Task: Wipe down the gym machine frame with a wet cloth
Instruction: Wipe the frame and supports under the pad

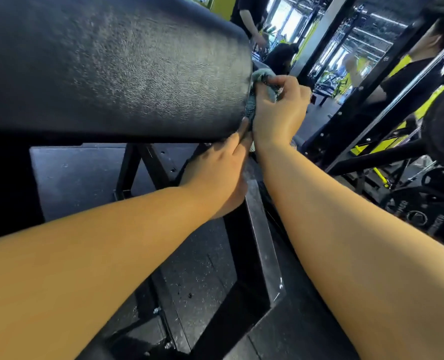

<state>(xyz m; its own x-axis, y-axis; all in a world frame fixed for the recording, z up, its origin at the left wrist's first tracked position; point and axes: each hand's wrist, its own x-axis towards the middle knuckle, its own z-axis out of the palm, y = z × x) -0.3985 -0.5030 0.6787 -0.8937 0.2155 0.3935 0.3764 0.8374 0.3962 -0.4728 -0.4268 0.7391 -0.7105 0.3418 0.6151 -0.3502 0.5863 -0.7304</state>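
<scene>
Well, my right hand (278, 113) clutches the wet cloth (263, 75) against the pad (112, 68), left hand (215, 175) seemingly flat beneath; so bunched, it might slip.

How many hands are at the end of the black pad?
2. The right hand grips the cloth against the end of the black pad; the left hand is just below, touching its lower edge.
</scene>
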